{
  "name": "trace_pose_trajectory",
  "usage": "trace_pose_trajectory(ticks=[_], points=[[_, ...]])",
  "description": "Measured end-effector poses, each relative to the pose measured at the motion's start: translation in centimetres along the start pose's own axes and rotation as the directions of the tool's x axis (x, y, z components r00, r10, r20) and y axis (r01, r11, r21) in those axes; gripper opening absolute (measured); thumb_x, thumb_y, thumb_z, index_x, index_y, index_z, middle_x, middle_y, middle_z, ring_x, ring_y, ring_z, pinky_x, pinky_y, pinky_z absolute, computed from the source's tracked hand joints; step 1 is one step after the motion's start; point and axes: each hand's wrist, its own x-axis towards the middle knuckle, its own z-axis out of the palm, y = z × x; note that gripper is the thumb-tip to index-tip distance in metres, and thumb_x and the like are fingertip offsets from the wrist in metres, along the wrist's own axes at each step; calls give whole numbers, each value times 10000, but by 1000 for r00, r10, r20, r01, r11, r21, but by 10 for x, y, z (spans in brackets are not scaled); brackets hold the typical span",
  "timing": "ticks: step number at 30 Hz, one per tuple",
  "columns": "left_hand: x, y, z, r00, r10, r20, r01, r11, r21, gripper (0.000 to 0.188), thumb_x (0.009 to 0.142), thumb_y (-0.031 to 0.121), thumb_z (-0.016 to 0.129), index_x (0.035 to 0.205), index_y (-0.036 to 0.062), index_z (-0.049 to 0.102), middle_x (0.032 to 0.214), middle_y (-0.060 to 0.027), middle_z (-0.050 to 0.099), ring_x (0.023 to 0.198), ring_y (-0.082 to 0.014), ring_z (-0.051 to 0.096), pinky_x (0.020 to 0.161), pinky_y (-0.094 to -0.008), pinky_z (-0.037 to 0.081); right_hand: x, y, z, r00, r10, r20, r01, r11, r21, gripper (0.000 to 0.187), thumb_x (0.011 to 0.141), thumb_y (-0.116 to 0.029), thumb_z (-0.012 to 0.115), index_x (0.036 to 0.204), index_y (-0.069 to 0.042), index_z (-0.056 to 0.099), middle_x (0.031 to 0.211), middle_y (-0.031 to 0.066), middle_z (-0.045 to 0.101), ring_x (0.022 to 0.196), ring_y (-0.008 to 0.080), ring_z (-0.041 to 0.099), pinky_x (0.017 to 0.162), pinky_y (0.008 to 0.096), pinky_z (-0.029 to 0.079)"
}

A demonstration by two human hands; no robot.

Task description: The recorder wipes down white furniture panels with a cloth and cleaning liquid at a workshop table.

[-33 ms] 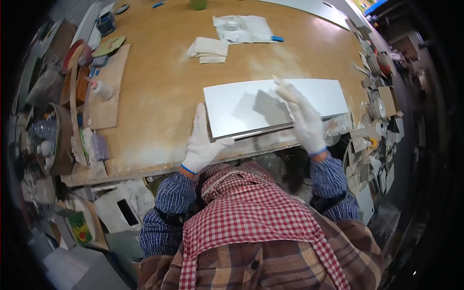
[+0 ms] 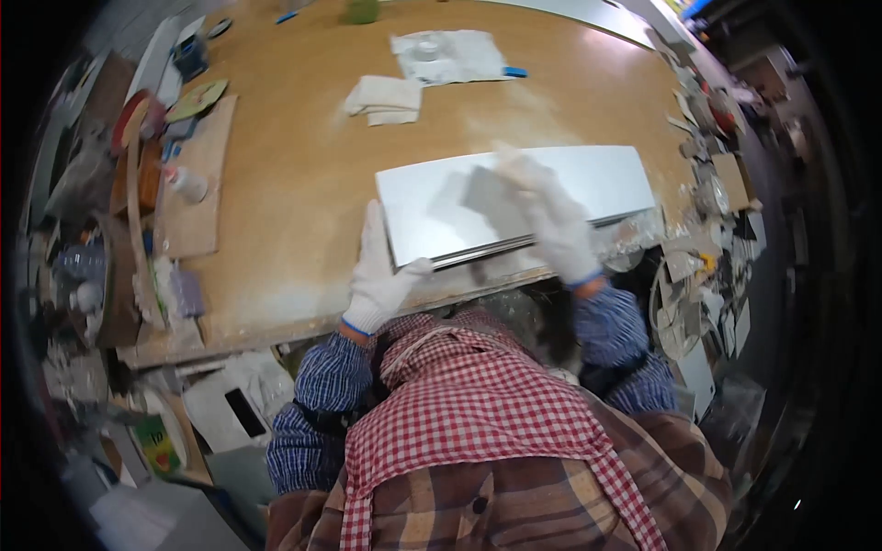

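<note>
A long white board (image 2: 597, 179) is laid flat near the close edge of the bench (image 2: 303, 184), its near side showing thin lines that suggest more than one layer. At the board's eight o'clock corner, the gloved left hand (image 2: 377, 280) is held spread, fingers straight along the short end and thumb along the near edge, so the corner is braced rather than clenched. The gloved right hand (image 2: 556, 225) is held over the surface, toward four o'clock from its centre; it is blurred, and whether anything pale is pinched there cannot be told. The board is judged stiff, fairly light and slippery under cloth gloves, with corners easily chipped; it is best gripped by both short ends, with every layer supported together. A folded cloth (image 2: 384, 98) is seen at ten o'clock, a white sheet (image 2: 482, 60) at eleven, and a bottle (image 2: 186, 184) at nine.
</note>
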Motion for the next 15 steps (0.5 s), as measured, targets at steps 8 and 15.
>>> trace_pose_trajectory(ticks=[8,15], points=[[-2,3,12,996,-29,-89,17,991,-134,727,1093,295,475,1666,-31,168,1700,-266,272,1548,-364,338,1239,-400,313,15,11,93,848,-432,307,528,743,-411,459,898,-291,641,1318,-106,636,1379,138,586,1348,331,511,1192,503,349],[-4,2,9,993,-68,-98,63,997,-53,669,1084,180,417,1668,-41,175,1718,-247,252,1522,-333,369,1220,-363,322,35,93,-54,951,-255,173,303,675,-673,475,964,-373,619,1416,-229,615,1423,98,573,1386,326,477,1205,517,319]])
